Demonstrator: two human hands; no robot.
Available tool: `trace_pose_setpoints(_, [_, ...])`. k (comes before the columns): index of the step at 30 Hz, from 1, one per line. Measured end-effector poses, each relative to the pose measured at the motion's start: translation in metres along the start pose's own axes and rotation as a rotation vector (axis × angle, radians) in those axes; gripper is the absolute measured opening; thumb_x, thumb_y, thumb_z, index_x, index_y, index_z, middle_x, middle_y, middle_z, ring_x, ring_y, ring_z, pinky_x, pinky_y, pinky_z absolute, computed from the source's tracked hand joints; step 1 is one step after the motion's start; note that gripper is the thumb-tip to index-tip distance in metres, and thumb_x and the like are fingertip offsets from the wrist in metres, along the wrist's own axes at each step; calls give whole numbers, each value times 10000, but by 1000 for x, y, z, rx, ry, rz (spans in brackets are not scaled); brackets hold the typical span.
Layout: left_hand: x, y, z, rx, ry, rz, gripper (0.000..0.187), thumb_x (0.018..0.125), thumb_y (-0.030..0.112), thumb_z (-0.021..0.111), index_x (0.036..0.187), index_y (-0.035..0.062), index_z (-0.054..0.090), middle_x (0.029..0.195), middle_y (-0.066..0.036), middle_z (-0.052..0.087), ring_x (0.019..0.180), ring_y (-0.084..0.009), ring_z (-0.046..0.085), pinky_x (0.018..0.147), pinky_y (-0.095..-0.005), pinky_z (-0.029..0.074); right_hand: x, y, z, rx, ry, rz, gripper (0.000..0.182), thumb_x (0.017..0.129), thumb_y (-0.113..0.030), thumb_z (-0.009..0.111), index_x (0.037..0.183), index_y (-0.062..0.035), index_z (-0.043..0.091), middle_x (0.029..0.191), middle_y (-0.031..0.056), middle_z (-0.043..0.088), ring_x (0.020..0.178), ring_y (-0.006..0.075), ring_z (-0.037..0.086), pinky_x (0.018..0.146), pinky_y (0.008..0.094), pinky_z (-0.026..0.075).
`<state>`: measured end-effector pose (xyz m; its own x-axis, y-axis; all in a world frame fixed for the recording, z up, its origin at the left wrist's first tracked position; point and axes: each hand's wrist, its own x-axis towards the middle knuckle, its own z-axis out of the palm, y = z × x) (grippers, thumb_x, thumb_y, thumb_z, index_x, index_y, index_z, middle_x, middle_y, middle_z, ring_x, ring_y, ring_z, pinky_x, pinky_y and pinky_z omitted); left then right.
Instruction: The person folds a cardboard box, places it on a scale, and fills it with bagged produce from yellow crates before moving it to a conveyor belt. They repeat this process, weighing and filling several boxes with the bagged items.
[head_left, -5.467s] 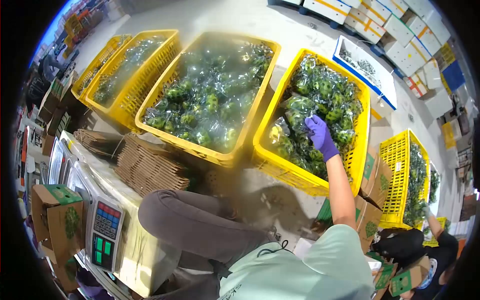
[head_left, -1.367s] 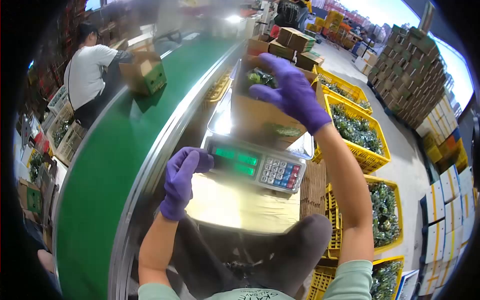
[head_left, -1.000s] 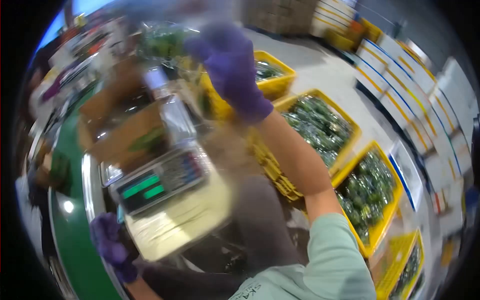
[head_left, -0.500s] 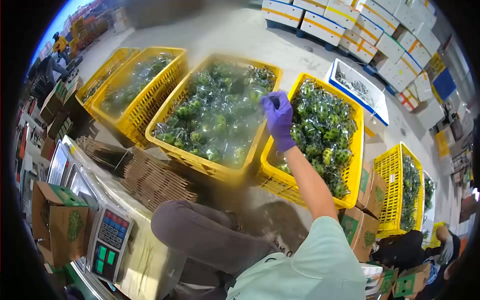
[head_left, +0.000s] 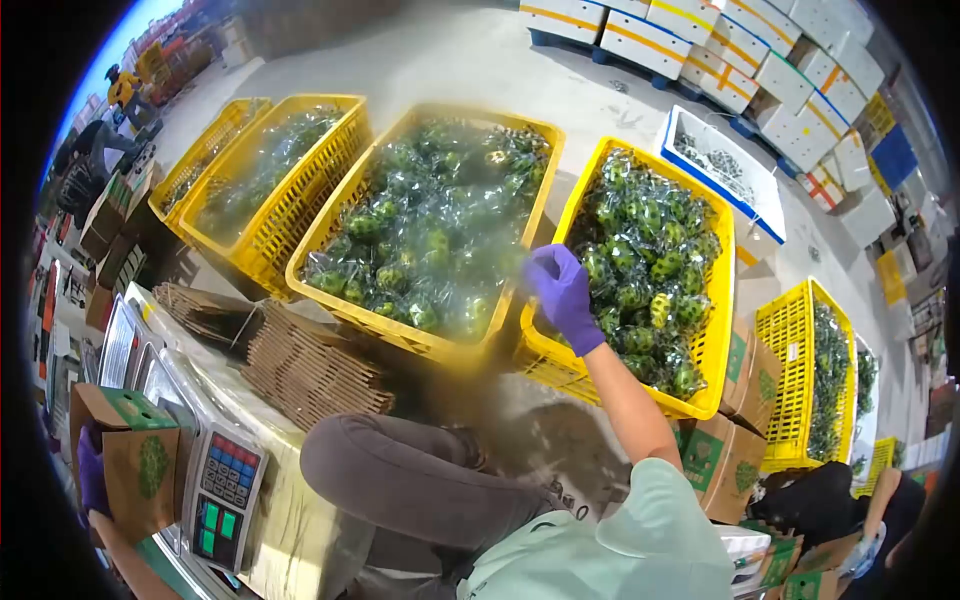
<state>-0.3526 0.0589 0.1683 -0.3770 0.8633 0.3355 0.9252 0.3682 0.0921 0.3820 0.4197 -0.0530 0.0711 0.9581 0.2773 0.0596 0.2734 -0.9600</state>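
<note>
My right hand (head_left: 563, 298), in a purple glove, hovers at the near left rim of a yellow crate (head_left: 722, 340). Its fingers are curled together, and whatever they may hold is hidden. Inside that crate lie dark green bunches in clear plastic wrapping (head_left: 640, 260). At the far left, my purple-gloved left hand (head_left: 92, 475) is against the side of an open cardboard box (head_left: 150, 475) with a green leafy print; its fingers are largely hidden. The box stands at a digital scale (head_left: 228, 480) with a lit green display.
Another yellow crate (head_left: 400, 335) of wrapped greens stands left of my right hand, with more crates (head_left: 300, 190) beyond. Flattened cardboard (head_left: 310, 365) is stacked near my knee. A white foam box (head_left: 770, 200) and a person's arm (head_left: 880, 500) are at the right.
My right hand has come down and nearer from above the gap between the crates. My left hand has entered view at the cardboard box, which has shifted slightly.
</note>
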Motion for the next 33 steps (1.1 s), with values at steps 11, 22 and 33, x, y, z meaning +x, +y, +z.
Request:
trace_pose_setpoints(11, [-22, -8, -21, 46, 90, -7, 370, 920, 92, 557, 1271, -10, 502, 1207, -115, 570, 1144, -226, 524, 1017, -331, 382, 24, -7, 5, -140, 15, -85, 123, 844, -101, 695, 894, -46, 597, 711, -31, 590, 640, 37, 514, 575, 211, 435])
trace_pose_setpoints(22, [-49, 8, -38, 104, 128, -34, 473, 901, 97, 544, 1343, -22, 425, 1320, -176, 497, 1221, -234, 477, 1027, -331, 384, 29, 17, 17, 36, 88, 17, 149, 841, -113, 704, 891, -36, 587, 729, -37, 580, 653, 42, 493, 612, 213, 445])
trace_pose_setpoints(33, [-78, 60, -51, 76, 330, -126, 369, 917, 85, 527, 1257, -41, 458, 1243, -174, 516, 1139, -244, 498, 979, -338, 397, 50, 33, -17, -181, 141, -194, 154, 861, -124, 692, 909, -23, 587, 733, 38, 622, 655, 94, 567, 607, 259, 476])
